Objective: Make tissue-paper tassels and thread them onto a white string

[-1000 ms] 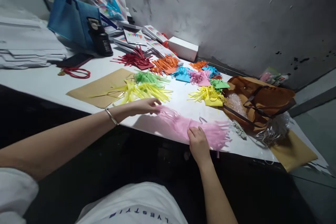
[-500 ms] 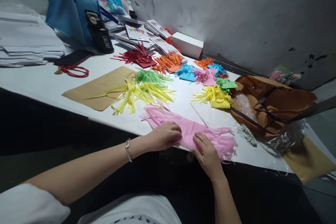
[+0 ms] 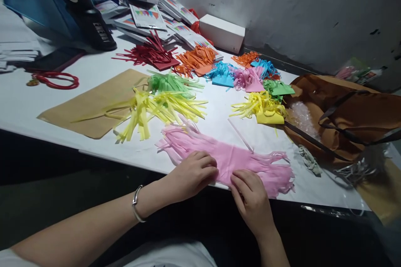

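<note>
Pink fringed tissue paper [image 3: 233, 156] lies spread along the table's near edge, its middle uncut and both ends sliced into strips. My left hand [image 3: 196, 173] grips its near edge left of the centre crease, fingers curled and pressed together. To the right of the crease, my right hand [image 3: 249, 194] is closed on the same edge, thumb below and fingers on top. Both fingertips partly hide the edge they hold. Yellow fringed tissue [image 3: 142, 110] and green fringed tissue [image 3: 171, 82] lie beyond my left hand, partly over a brown paper sheet [image 3: 94, 104].
Folded tassels in several colours, including a yellow one [image 3: 270, 117], lie farther back. A brown bag [image 3: 354, 112] stands right. At the back are a white box [image 3: 222, 33] and printed packets [image 3: 148, 17]. A black bottle [image 3: 94, 29] and red cord [image 3: 59, 80] are left.
The view has moved closer to the table. My hands stay on the pink tissue paper's near edge, and my right hand's fingers have drawn in a little closer to the edge.
</note>
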